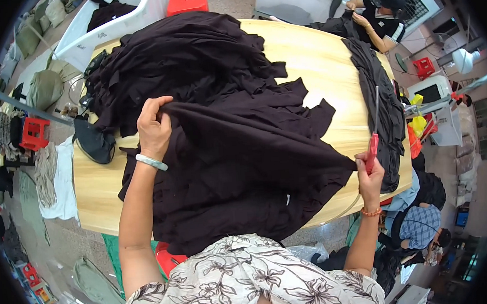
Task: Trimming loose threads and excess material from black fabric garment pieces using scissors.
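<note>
A dark, nearly black garment (242,138) is stretched between my two hands above the table. My left hand (154,124) pinches its upper left edge between thumb and fingers. At the lower right, my right hand (370,179) grips another corner of the cloth. That same hand holds a red-handled tool (372,152) with a long thin metal shaft pointing away from me; a thin cord seems to trail below. More dark garments (224,209) lie beneath the stretched one, with a small white label showing. Folds hide the garment's full shape.
A large heap of dark garments (176,56) covers the far left of the wooden table (287,46). Another dark pile (377,110) lines its right side. A co-worker (383,21) handles dark cloth at the far right. White bins (118,26) and a red stool (187,2) stand behind.
</note>
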A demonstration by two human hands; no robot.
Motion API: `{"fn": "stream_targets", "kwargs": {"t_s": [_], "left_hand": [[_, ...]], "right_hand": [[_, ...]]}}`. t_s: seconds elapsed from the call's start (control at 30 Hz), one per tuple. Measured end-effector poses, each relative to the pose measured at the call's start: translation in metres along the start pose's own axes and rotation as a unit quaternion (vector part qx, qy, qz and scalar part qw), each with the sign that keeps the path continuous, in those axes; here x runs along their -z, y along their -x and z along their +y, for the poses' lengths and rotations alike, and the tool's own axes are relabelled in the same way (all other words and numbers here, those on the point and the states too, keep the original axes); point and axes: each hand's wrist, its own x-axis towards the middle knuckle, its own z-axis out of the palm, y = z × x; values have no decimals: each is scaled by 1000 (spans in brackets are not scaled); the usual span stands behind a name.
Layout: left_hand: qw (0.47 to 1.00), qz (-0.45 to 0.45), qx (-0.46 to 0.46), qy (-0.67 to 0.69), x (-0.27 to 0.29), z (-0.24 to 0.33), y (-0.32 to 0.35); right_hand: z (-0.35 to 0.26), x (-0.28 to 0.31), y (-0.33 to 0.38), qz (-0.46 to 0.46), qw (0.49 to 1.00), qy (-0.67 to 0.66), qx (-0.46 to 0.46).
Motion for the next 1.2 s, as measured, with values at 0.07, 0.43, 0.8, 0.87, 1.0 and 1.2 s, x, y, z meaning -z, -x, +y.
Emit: {"fn": "stream_targets", "kwargs": {"t_s": [0.07,0.43,0.8,0.87,1.0,1.2], "left_hand": [[999,-2,42,12,-16,-8,4],[959,-241,-25,-147,-71,50,128],[994,-20,-96,41,-7,81,-21],[985,-10,-174,-4,17,110,-40],[959,-262,-106,-32,60,87,-7],[850,-475,117,-196,74,7,153]], "right_hand": [[5,10,-5,0,995,104,-1],[49,6,16,21,987,154,-34],[17,22,12,21,999,24,-23],[-5,22,20,17,999,20,-19],[-8,20,38,-81,995,32,-56],[31,-21,87,-279,885,359,-103]]}}
